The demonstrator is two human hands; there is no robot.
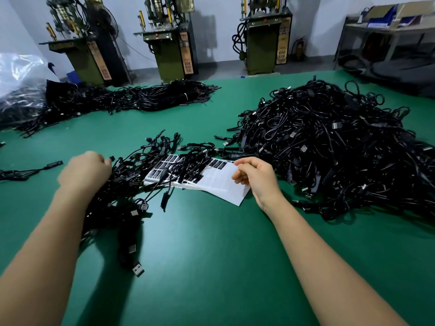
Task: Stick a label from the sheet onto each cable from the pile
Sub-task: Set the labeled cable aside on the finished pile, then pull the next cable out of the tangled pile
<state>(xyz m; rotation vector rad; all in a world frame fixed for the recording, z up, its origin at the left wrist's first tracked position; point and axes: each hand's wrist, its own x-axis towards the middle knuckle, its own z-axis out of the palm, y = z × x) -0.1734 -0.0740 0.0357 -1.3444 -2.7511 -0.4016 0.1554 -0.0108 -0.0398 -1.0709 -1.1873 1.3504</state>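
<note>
A white label sheet (221,182) with black labels lies at the middle of the green table (211,255), partly covered by black cables. My right hand (256,177) rests on the sheet's right end, fingers curled at its top edge; whether it pinches a label I cannot tell. My left hand (84,171) is blurred and curled over a bunch of black cables (122,196) left of the sheet; its fingers seem to grip a cable. A big pile of black cables (334,147) rises at the right.
More cable bundles (131,97) lie along the table's far left, beside a clear plastic bag (18,76). A lone cable (28,171) lies at the left edge. Green machines (174,43) stand behind the table, a shelf (386,27) at the far right.
</note>
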